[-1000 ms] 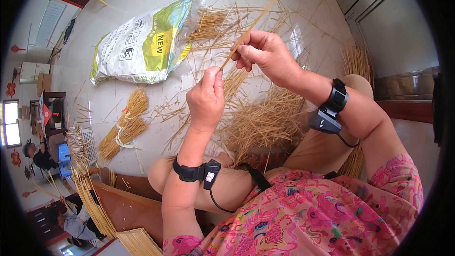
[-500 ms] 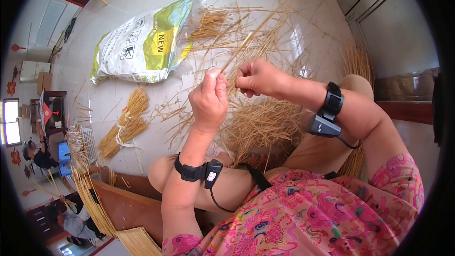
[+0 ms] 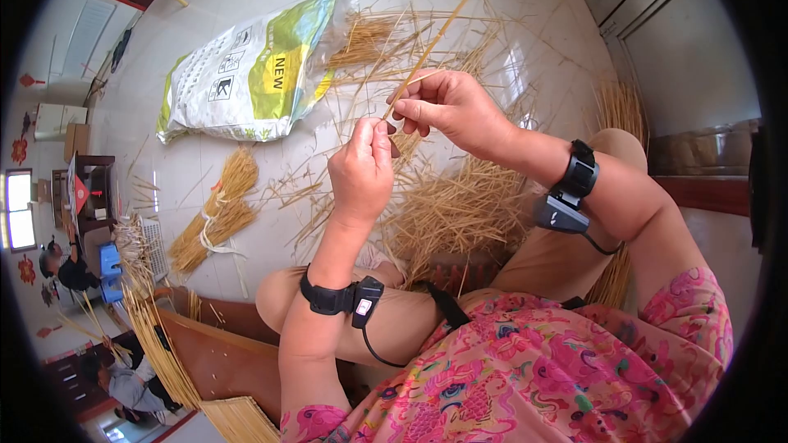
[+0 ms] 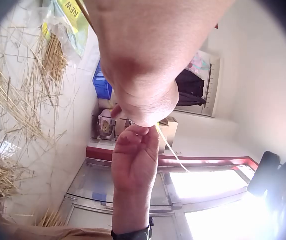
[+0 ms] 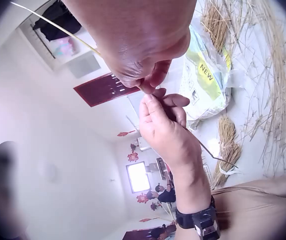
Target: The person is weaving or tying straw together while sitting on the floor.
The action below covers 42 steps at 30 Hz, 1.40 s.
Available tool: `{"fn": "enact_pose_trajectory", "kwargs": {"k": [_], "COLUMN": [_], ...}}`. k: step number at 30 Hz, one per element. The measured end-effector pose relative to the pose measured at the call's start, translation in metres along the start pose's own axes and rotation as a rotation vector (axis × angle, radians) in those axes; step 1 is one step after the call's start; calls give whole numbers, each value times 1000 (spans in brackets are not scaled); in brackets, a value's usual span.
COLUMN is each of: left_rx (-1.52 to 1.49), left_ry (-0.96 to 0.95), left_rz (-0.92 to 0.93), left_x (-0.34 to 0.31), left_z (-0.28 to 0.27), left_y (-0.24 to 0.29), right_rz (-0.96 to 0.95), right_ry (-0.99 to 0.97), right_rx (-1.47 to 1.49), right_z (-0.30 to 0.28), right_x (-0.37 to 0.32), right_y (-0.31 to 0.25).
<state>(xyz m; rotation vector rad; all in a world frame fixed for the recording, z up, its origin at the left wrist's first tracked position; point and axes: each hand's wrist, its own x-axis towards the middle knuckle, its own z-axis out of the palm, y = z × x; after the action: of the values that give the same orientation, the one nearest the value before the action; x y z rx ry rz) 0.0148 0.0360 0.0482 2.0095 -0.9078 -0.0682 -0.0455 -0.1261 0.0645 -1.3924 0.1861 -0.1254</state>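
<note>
A long straw stalk (image 3: 443,33) slants up and away from my two hands in the head view. My left hand (image 3: 361,168) pinches it near its lower part between thumb and curled fingers. Just above, my right hand (image 3: 447,107) has thumb and forefinger on the same stalk, its other fingers curled in. Seen from the right wrist, the left hand (image 5: 165,127) meets the right fingertips, and a thin dark end (image 5: 215,157) of stalk comes out below it. The left wrist view shows the right hand (image 4: 135,155) partly behind the left.
Loose straw (image 3: 460,213) lies heaped on the floor before my knees. A tied straw bundle (image 3: 215,213) and a white-green bag (image 3: 246,74) lie to the left. More straw stands by the metal door (image 3: 698,57) at right. Two people are at far left, near a wooden board (image 3: 222,353).
My right hand came down from higher on the stalk to beside the left hand, then rose slightly and opened out along it. The stalk swung right and back. The left hand barely moved.
</note>
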Motion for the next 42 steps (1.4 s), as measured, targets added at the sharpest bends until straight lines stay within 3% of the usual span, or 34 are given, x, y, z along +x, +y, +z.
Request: {"fn": "enact_pose_trajectory", "kwargs": {"k": [9,15,18,21,24,27,29,30,33,36,42], "left_rx": [18,-32,-58,-87,-115,-107,-111,-123,-136,-113,-141], "left_ry": [6,-16,-33,-17,10,3,-9,5,21,-17,28], "left_rz": [66,88,104,97,78,22,-7,14,39,11,-1], "left_x": [-2,-2,-1,-3,-1,0,1,1,0,-1,1], "left_z": [7,7,6,5,4,-2,-4,-2,0,0,5], "left_y": [-3,-4,0,4,8,8,8,6,1,4,5], "right_rz": [-10,185,203,270,275,341,404,205,58,14,-3], "right_ry": [-10,23,-65,8,-103,-741,-737,-592,-202,-191,-100], "right_rx": [108,467,582,521,95,-1191,-1109,-996,-246,26,110], "right_z": [0,4,2,3,-3,-3,-11,-14,-12,-8,-6], "right_x": [-1,-2,-1,-3,-3,-3,-4,-2,9,7,6], "right_y": [16,16,22,25,32,-7,6,10,10,-4,0]}}
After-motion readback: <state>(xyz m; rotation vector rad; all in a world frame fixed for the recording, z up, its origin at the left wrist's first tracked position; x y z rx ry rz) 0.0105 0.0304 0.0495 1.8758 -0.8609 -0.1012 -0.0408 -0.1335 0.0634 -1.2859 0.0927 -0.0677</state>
